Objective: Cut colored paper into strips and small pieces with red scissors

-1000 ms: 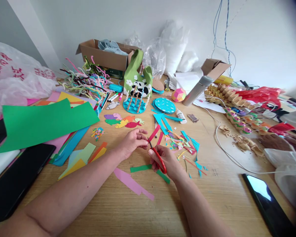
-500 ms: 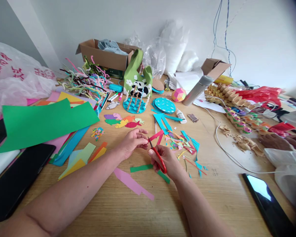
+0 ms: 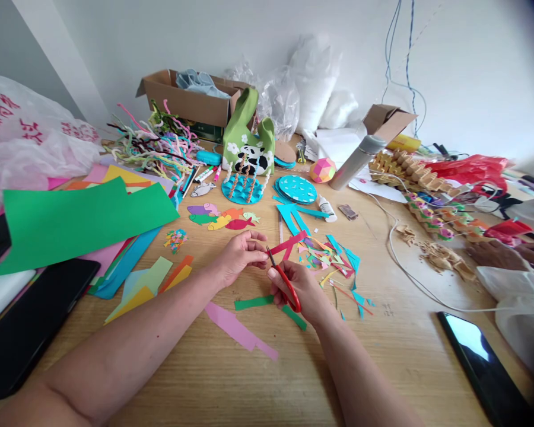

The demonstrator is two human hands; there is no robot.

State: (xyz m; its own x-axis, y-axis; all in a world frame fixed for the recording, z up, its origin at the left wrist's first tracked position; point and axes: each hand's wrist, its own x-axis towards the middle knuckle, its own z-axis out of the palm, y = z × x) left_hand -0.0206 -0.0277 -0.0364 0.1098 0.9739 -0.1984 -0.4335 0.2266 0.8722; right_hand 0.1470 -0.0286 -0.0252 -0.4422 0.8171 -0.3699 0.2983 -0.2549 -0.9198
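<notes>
My left hand (image 3: 245, 255) pinches one end of a red paper strip (image 3: 293, 242). The strip's other end reaches out to the right over the table. Wrapped round the red handles of a pair of scissors (image 3: 289, 289) is my right hand (image 3: 301, 290). The scissor blades point up and left, close to the fingertips of my left hand and across the strip. Under my right hand lie green paper strips (image 3: 254, 303). A pink paper piece (image 3: 238, 329) is nearer to me. Small colourful scraps (image 3: 323, 258) are scattered beyond my right hand.
Paper fish (image 3: 222, 218), a panda bag (image 3: 249, 139), blue discs (image 3: 297, 188) and a glue bottle (image 3: 326, 209) stand or lie further back. Green card sheets (image 3: 84, 219) are on the left. A phone (image 3: 480, 362) and another person's hand (image 3: 496, 255) are at the right.
The free end of the red strip has swung further out to the right and slightly up. Both hands stay almost in the same place.
</notes>
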